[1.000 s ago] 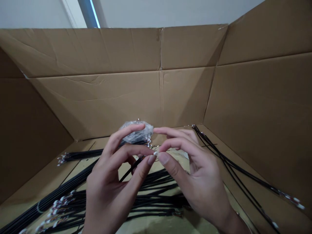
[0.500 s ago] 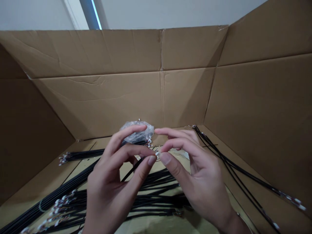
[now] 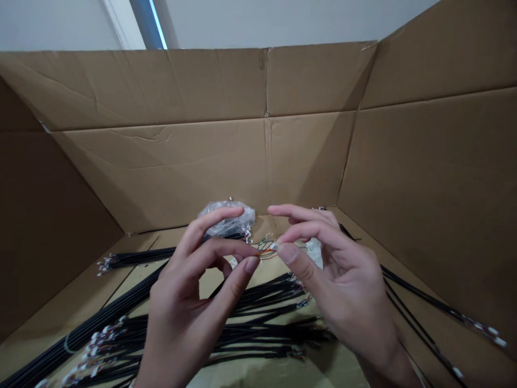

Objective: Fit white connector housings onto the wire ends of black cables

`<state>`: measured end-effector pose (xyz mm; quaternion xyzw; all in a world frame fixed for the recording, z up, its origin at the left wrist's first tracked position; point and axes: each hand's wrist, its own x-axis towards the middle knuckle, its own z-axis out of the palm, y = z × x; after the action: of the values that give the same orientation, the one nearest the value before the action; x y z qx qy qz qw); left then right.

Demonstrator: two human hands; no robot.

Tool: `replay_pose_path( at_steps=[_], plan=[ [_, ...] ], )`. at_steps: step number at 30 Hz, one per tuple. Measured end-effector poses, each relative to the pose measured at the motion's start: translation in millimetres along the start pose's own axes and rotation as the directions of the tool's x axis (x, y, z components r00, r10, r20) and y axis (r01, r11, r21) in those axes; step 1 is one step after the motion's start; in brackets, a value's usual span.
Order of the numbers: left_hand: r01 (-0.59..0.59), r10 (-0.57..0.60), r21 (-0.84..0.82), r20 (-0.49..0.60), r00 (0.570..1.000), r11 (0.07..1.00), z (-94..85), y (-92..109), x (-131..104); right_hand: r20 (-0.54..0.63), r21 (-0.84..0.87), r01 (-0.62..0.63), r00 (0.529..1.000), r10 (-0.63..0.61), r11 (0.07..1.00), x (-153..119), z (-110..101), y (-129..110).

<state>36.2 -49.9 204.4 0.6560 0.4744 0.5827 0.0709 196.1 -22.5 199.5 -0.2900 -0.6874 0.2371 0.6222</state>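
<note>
Thin coloured wires [image 3: 266,251] stretch between my two hands near the middle of the view. My left hand [image 3: 197,291] pinches them between thumb and index finger, where they come out of a black cable partly hidden behind the fingers. A small white connector [image 3: 274,246] sits at the wires' other end, pinched by the thumb and index finger of my right hand [image 3: 339,285]. The other fingers of both hands are raised. More loose wires in green, blue and yellow fan out just behind the connector.
Below the hands lie black cables [image 3: 258,328] with wired ends. A tied cable bundle [image 3: 92,323] runs along the left, with another bundle [image 3: 141,256] behind. A clear plastic bag [image 3: 230,215] rests by the back cardboard wall [image 3: 181,167]. Further cables [image 3: 424,299] lie at right.
My right hand has moved right and slightly up with the white connector, away from my left hand. The coloured wires between the hands now show. My left hand has barely moved.
</note>
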Motion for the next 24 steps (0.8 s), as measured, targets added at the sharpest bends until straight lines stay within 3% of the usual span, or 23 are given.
replay_pose_path(
  at_steps=[4, 8, 15, 20, 24],
  plan=[
    [0.008, -0.004, -0.059, 0.062, 0.998, 0.998, -6.8, -4, 2, 0.003, 0.045, -0.051, 0.999, 0.051, 0.998, 2, -2, 1],
    [0.067, -0.061, -0.128, 0.052, 0.997, 0.990, -7.5, -4, 3, 0.028, 0.085, -0.121, 0.992, 0.120, 0.989, 4, -3, 4],
    [0.070, -0.062, -0.153, 0.061, 0.996, 0.986, -5.8, -2, 2, 0.076, 0.185, -0.181, 0.983, 0.169, 0.966, 4, -5, 9],
    [0.057, -0.054, -0.095, 0.042, 0.998, 0.994, -4.1, 4, 0, 0.070, 0.198, -0.186, 0.982, 0.176, 0.962, 5, -6, 9],
    [0.019, -0.018, -0.015, 0.051, 0.999, 1.000, -3.4, 10, -2, 0.044, 0.144, -0.121, 0.992, 0.116, 0.982, 4, -5, 4]
  ],
)
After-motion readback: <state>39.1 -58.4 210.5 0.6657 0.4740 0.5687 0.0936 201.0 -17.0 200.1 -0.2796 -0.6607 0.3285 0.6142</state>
